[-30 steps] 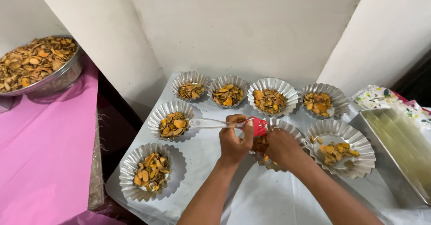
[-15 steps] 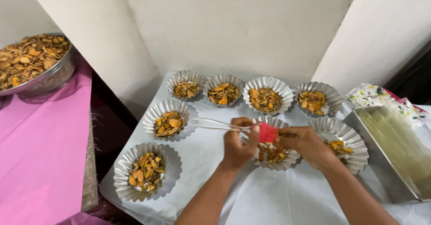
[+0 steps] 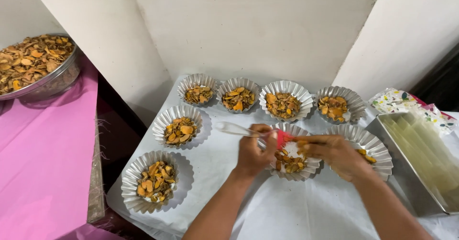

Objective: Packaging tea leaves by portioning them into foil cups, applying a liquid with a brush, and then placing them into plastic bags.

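My left hand (image 3: 255, 152) grips a brush (image 3: 236, 129) with a clear handle and a red head, held over a fluted metal mould (image 3: 311, 167) filled with yellow-brown dried slices. My right hand (image 3: 334, 155) hovers over the same mould's right side, fingers pinched near the red brush head and touching slices. It partly covers another fluted mould (image 3: 370, 142) to the right. Both forearms reach in from the bottom edge over the white-covered table (image 3: 215, 173).
Several more filled fluted moulds stand around: a back row (image 3: 285, 101), one at mid-left (image 3: 178, 125), one at front left (image 3: 152, 182). A rectangular metal tray (image 3: 420, 161) lies at right beside patterned paper (image 3: 399, 101). A big metal bowl of slices (image 3: 33, 67) sits on a pink-covered table at left.
My right hand slid right, uncovering the centre mould's slices. The brush with its red head dipped lower over that mould. The camera tilted a little.
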